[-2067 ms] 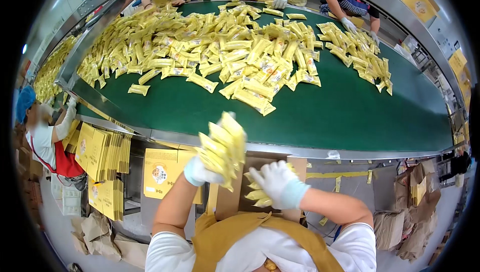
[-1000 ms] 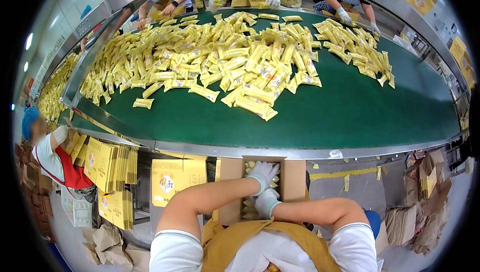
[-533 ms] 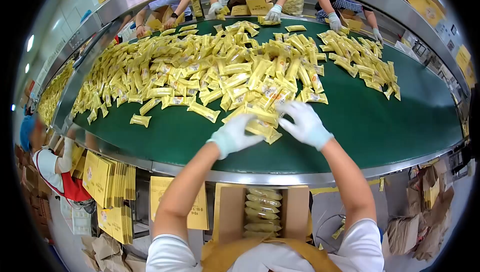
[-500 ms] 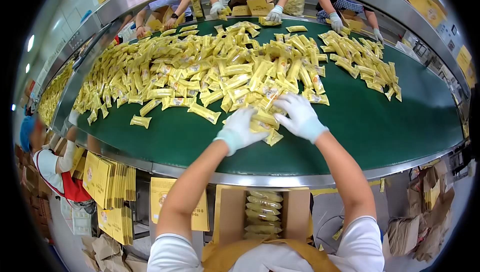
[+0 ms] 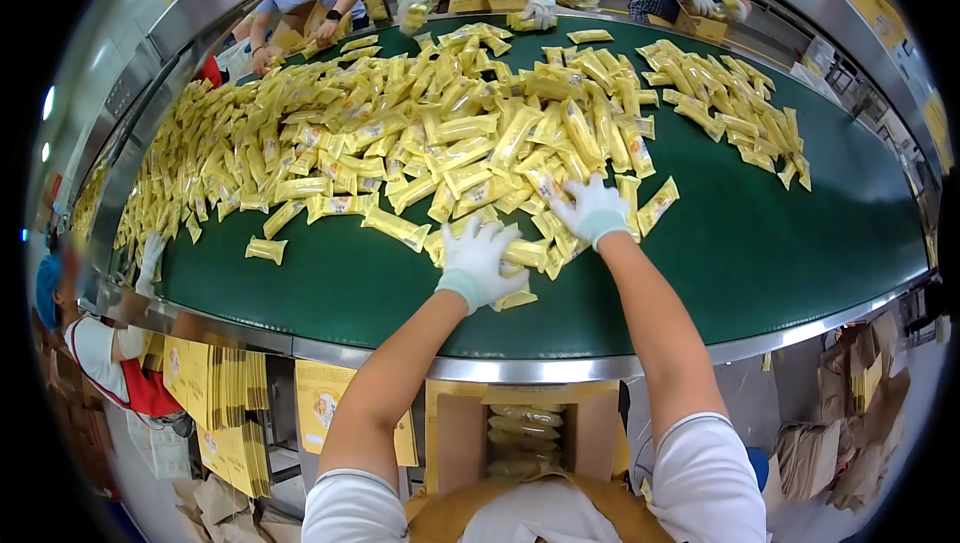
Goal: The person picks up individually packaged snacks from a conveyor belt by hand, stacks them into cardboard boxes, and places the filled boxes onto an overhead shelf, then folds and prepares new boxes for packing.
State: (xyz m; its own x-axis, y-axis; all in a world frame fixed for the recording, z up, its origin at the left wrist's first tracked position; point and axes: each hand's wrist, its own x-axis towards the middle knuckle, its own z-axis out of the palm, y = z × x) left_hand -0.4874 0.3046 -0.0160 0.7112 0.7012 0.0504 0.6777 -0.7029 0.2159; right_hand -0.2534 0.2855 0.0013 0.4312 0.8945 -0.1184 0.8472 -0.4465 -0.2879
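Note:
A broad heap of yellow-wrapped snack packets (image 5: 470, 129) lies on the green conveyor belt (image 5: 760, 263). At the heap's near edge my left hand (image 5: 478, 261), in a white glove, rests on several packets with its fingers spread. One packet (image 5: 515, 298) pokes out beneath that palm. My right hand (image 5: 594, 211), gloved too, touches packets a little farther up the heap, its fingers apart. Just right of it a single packet (image 5: 657, 205) lies aslant. Below the belt edge, in front of my body, stands an open cardboard box (image 5: 466, 433) with packets stacked inside.
Across the belt, gloved hands of a co-worker (image 5: 541, 8) and other people handle packets beside boxes. A second packet cluster (image 5: 735, 108) lies on the right. Folded yellow cartons (image 5: 215, 383) stand lower left, near a person in a red apron (image 5: 150, 388). A metal rim (image 5: 530, 370) borders the belt.
My right hand has slid forward over the heap and its fingers have spread. My left hand has turned and opened out over the packets. Packets between and beside the hands have shifted.

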